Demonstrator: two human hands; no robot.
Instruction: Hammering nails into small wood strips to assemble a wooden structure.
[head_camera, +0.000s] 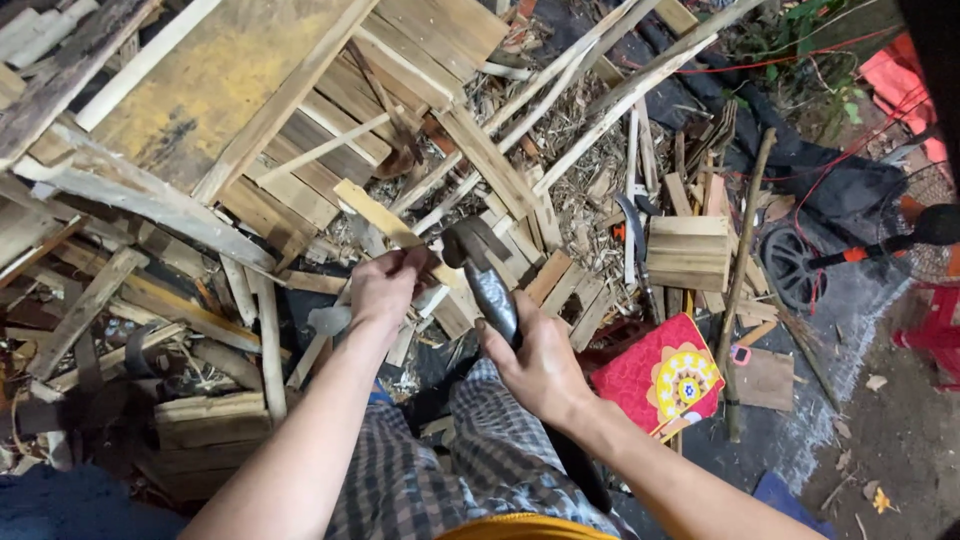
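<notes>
Wooden slat (385, 218), one, pinched by left hand (383, 287); right hand (540, 365) grips one claw hammer (487, 272).

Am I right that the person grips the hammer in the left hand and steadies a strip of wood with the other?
Not quite: the head view shows the hammer in the right hand. The left hand is the one pinching the strip of wood.
</notes>
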